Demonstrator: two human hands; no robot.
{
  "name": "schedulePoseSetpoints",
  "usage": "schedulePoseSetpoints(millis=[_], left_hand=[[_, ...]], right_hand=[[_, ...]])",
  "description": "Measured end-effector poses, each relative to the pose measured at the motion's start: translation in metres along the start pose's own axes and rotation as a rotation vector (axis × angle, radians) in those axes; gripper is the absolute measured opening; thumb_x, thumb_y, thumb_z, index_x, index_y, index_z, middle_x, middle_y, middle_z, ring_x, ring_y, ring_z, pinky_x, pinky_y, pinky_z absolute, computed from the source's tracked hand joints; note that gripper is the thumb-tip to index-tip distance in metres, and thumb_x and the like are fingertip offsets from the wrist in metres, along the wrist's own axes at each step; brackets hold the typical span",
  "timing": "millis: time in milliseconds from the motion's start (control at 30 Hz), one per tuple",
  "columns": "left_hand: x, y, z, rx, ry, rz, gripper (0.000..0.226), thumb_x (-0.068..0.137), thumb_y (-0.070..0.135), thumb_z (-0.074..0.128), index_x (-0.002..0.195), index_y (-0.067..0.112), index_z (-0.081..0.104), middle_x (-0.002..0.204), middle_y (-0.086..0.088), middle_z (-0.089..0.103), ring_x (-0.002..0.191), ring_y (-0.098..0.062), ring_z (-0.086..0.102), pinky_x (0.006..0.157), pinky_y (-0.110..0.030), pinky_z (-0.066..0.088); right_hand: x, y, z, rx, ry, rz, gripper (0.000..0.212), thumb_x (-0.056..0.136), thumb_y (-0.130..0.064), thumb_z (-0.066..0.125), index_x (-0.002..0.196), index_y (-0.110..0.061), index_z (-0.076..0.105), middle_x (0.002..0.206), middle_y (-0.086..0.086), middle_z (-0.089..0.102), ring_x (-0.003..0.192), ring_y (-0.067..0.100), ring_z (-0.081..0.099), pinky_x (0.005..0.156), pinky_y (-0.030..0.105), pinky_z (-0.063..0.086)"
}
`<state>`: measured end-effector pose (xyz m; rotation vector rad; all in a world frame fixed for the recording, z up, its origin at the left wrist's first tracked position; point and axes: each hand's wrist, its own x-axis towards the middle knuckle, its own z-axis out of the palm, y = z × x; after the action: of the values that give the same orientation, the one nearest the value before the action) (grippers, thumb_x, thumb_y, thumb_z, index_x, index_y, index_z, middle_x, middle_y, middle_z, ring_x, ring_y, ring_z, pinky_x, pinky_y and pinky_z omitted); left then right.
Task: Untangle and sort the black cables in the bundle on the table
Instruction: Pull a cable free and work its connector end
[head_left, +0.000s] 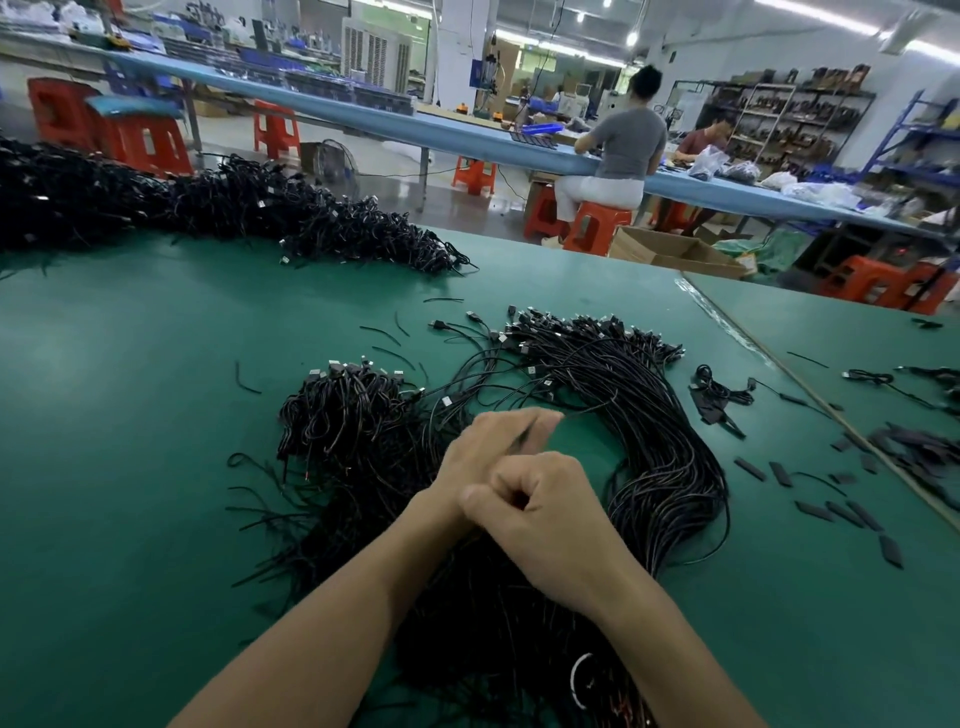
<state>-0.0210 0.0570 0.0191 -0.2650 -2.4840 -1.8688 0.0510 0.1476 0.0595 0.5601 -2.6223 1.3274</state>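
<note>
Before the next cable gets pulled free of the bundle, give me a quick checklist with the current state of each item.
1. Both hands over the bundle: ok; left hand and right hand are together at its middle.
2. Single cable isolated in the grip: cannot tell; a thin strand shows at the left fingers, the rest is hidden.
3. Right grip closed: ok; fist curled, contents hidden.
4. Sorted fan apart from the tangled clump: not ok; loose cables cross between them.
5. Bare table for laying out: ok; open green surface to the left.
</note>
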Motion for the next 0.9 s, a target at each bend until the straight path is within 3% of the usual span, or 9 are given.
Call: schedulePoseSetpoints(millis=[100, 200, 267, 367, 533, 600, 700, 767, 900], left_hand=[[0.015, 0.009, -0.006, -0.176, 0.225, 0.142, 0.037, 0.107, 0.027, 0.042, 0.097, 0.005, 0.070, 0.087, -0.004, 0.070, 0.076, -0.019, 0.065, 0.077, -0.045, 0.055], [0.015, 0.028, -0.024, -0.242, 0.542, 0.375, 0.034, 0.107, 0.026, 0.039, 0.083, 0.018, 0.062, 0.072, 0.005, 0.062, 0.064, -0.002, 0.060, 0.058, -0.016, 0.049], [0.014, 0.041, -0.041, -0.205, 0.720, 0.517, 0.030, 0.104, 0.030, 0.040, 0.084, 0.019, 0.058, 0.071, 0.012, 0.055, 0.056, 0.001, 0.052, 0.049, -0.012, 0.039], [0.012, 0.048, -0.064, -0.277, 0.863, 0.543, 0.032, 0.104, 0.028, 0.040, 0.084, 0.017, 0.061, 0.080, 0.008, 0.050, 0.074, -0.004, 0.047, 0.065, -0.010, 0.040], [0.009, 0.016, -0.075, 0.075, 0.702, 0.333, 0.060, 0.093, 0.063, 0.034, 0.064, 0.015, 0.053, 0.091, -0.006, 0.044, 0.091, -0.013, 0.040, 0.083, -0.023, 0.037], [0.007, 0.006, -0.075, 0.321, 0.702, 0.370, 0.056, 0.093, 0.062, 0.030, 0.060, 0.018, 0.038, 0.090, -0.009, 0.045, 0.090, -0.020, 0.038, 0.078, -0.027, 0.026], [0.006, 0.001, -0.078, 0.594, 0.663, 0.452, 0.049, 0.101, 0.050, 0.040, 0.064, 0.017, 0.040, 0.089, -0.004, 0.049, 0.085, -0.021, 0.041, 0.078, -0.031, 0.029], [0.004, 0.002, -0.077, 0.761, 0.593, 0.466, 0.043, 0.101, 0.044, 0.038, 0.066, 0.020, 0.044, 0.082, 0.002, 0.048, 0.080, -0.020, 0.043, 0.082, -0.036, 0.035], [0.000, 0.008, -0.062, 0.982, 0.463, 0.470, 0.041, 0.104, 0.039, 0.035, 0.071, 0.022, 0.052, 0.076, 0.007, 0.046, 0.074, -0.017, 0.038, 0.079, -0.037, 0.031]], right_hand=[[-0.004, 0.005, -0.016, 0.046, 0.124, 0.047, 0.052, 0.085, -0.012, 0.067, 0.048, -0.019, 0.030, 0.044, -0.012, 0.025, 0.043, 0.005, 0.022, 0.043, 0.023, 0.023], [-0.004, 0.010, -0.028, 0.045, 0.226, 0.078, 0.057, 0.094, -0.024, 0.064, 0.052, -0.023, 0.025, 0.047, -0.012, 0.024, 0.046, 0.005, 0.021, 0.045, 0.026, 0.023], [-0.003, 0.011, -0.031, 0.009, 0.287, 0.062, 0.053, 0.097, -0.033, 0.058, 0.056, -0.021, 0.026, 0.049, -0.012, 0.026, 0.049, 0.006, 0.022, 0.047, 0.025, 0.022], [0.002, 0.015, -0.035, -0.008, 0.437, 0.068, 0.052, 0.099, -0.038, 0.051, 0.060, -0.007, 0.036, 0.049, -0.011, 0.032, 0.046, 0.007, 0.025, 0.043, 0.017, 0.023], [0.012, 0.040, -0.056, -0.128, 0.561, 0.181, 0.036, 0.103, -0.036, 0.048, 0.074, -0.020, 0.063, 0.040, -0.012, 0.043, 0.035, 0.008, 0.032, 0.036, 0.017, 0.024], [0.016, 0.053, -0.065, -0.186, 0.588, 0.214, 0.034, 0.102, -0.035, 0.051, 0.075, -0.020, 0.065, 0.038, -0.008, 0.039, 0.035, 0.008, 0.033, 0.036, 0.017, 0.027], [0.023, 0.067, -0.077, -0.312, 0.463, 0.366, 0.031, 0.101, -0.033, 0.054, 0.082, -0.015, 0.070, 0.048, -0.004, 0.050, 0.038, 0.007, 0.040, 0.041, 0.017, 0.036], [0.025, 0.068, -0.079, -0.438, 0.216, 0.472, 0.023, 0.100, -0.028, 0.056, 0.096, -0.012, 0.073, 0.075, 0.003, 0.068, 0.063, 0.014, 0.062, 0.066, 0.032, 0.056], [0.027, 0.035, -0.052, -0.737, -0.139, 0.271, 0.044, 0.093, -0.039, 0.061, 0.137, -0.033, 0.054, 0.137, -0.007, 0.058, 0.126, 0.017, 0.052, 0.111, 0.039, 0.039]])
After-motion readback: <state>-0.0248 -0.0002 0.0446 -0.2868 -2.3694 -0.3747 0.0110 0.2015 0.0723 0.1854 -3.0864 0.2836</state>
